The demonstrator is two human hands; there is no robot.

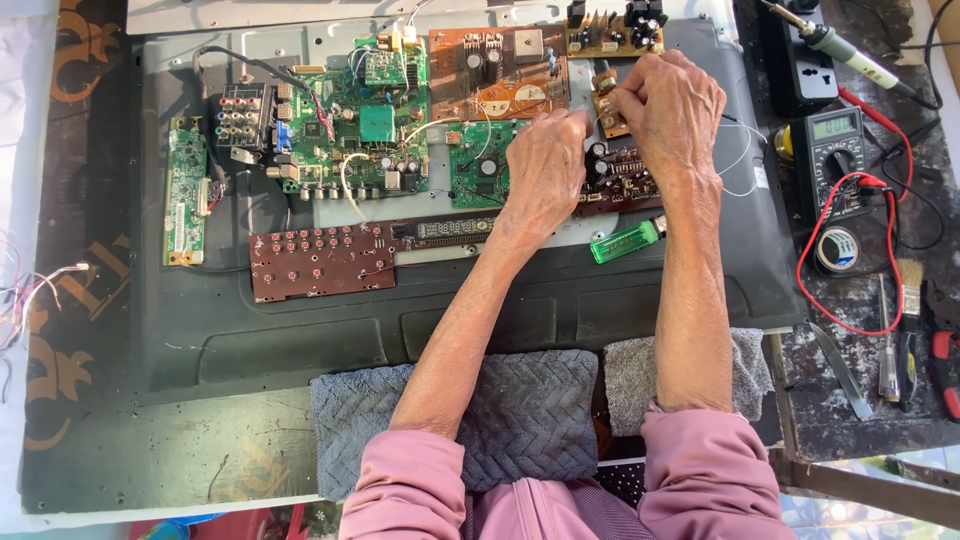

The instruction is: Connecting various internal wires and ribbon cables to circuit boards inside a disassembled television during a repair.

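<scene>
My left hand [545, 165] rests over a dark circuit board [625, 175] with black capacitors, its fingers pinched together. My right hand [672, 105] hovers just above and to the right, fingers closed on a small brown circuit board [607, 112]. A thin white wire [742, 160] loops from between the hands toward the right. Both hands work over the grey back panel [450, 310] of a flat television, which carries several boards. What my left fingers pinch is hidden.
A green main board [375, 125], a brown board [500, 70] and a long red-brown button board [320, 262] lie on the panel. A green lighter [625, 241] sits below my hands. At right: multimeter [838, 150], soldering iron [840, 48], tape roll [837, 250], brush [910, 300], screwdriver [887, 345]. Grey towels [540, 410] pad my forearms.
</scene>
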